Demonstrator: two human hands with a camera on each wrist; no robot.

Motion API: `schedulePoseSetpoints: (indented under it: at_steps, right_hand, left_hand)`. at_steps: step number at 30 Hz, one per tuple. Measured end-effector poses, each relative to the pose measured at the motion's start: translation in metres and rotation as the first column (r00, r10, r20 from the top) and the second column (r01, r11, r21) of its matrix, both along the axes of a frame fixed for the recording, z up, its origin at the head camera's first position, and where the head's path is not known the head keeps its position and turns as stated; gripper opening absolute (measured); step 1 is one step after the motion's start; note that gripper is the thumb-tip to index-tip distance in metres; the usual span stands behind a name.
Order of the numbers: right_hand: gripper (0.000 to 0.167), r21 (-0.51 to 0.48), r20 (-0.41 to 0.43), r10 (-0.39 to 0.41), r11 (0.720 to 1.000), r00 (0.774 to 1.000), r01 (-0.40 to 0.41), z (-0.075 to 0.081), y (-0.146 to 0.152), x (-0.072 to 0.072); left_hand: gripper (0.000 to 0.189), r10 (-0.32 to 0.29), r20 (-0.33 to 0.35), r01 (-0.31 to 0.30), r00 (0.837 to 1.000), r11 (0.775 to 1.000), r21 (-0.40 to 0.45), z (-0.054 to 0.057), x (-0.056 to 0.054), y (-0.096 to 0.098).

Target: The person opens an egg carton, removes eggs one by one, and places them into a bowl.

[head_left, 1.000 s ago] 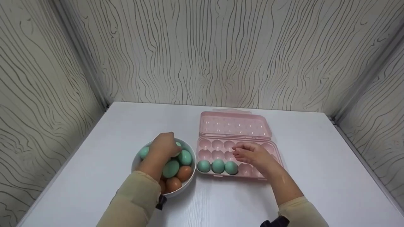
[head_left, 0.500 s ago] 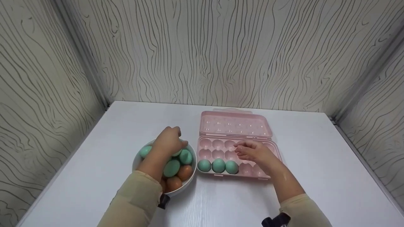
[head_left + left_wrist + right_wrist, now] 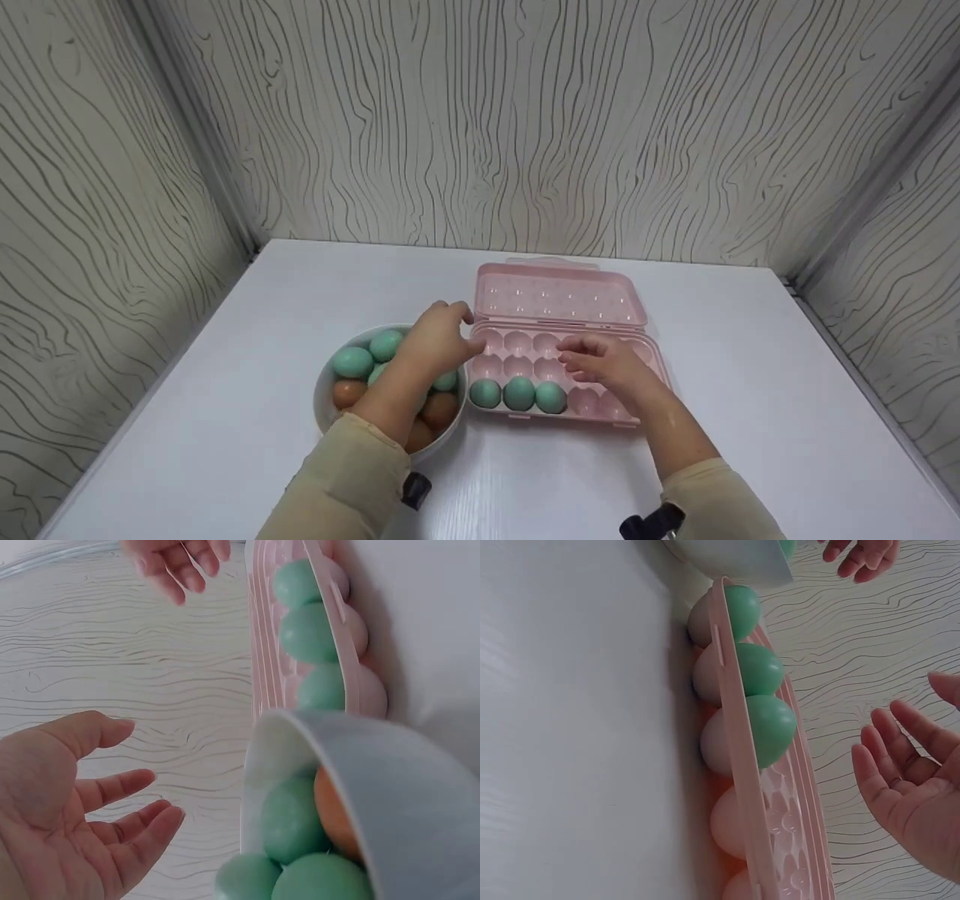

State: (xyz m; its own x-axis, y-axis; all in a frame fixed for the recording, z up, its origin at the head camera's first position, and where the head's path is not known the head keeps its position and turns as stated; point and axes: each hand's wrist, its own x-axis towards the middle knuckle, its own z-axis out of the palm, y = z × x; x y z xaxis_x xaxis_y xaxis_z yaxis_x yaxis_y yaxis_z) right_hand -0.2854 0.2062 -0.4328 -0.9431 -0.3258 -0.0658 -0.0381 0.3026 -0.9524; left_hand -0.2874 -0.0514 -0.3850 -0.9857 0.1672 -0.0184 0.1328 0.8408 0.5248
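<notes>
My left hand [image 3: 435, 337] is over the right rim of a white bowl [image 3: 322, 409], its fingertips at the left edge of a pink egg tray [image 3: 585, 405]. Nothing lies between its spread, slightly bent fingers in the left wrist view. Green eggs [image 3: 352, 362] and brown eggs [image 3: 349, 392] fill the bowl, partly covered by my left forearm. Over the tray's right half hovers my right hand [image 3: 611, 367], fingers loosely bent and holding nothing, as the right wrist view confirms. Three green eggs [image 3: 519, 393] sit in the tray's front row, at its left end.
The tray's pink lid [image 3: 559, 296] lies folded back behind it. Bowl and tray stand side by side on a white table [image 3: 750, 375]. Wood-grain patterned panels [image 3: 480, 127] enclose the table at the back and both sides.
My left hand has lifted from among the eggs and moved right to the bowl's rim, its fingers spreading. More eggs at the bowl's left now show. My right hand has barely moved.
</notes>
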Motion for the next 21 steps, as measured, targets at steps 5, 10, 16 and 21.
schedulePoseSetpoints:
  at_steps: [5,10,16,21]
  right_hand:
    - [0.032,0.087,-0.078,0.014,0.996,0.997,-0.007,-0.010,-0.004,-0.001]
    - [0.030,0.244,-0.132,-0.013,0.969,0.991,0.045,-0.019,-0.012,-0.001]
    - [0.031,0.340,-0.158,-0.028,0.937,0.987,0.081,-0.028,-0.026,0.002]
    - [0.027,0.401,-0.239,-0.011,0.910,0.971,0.109,-0.035,-0.031,0.005]
  left_hand:
    - [0.037,-0.044,-0.004,0.044,0.999,0.997,0.059,-0.004,0.004,0.011]
    - [0.036,-0.099,-0.015,0.100,0.995,0.991,0.091,-0.012,0.009,0.022]
    - [0.030,-0.180,-0.086,0.187,0.980,0.979,0.078,-0.024,0.014,0.028]
    - [0.031,-0.190,-0.082,0.196,0.978,0.979,0.065,-0.025,0.017,0.029]
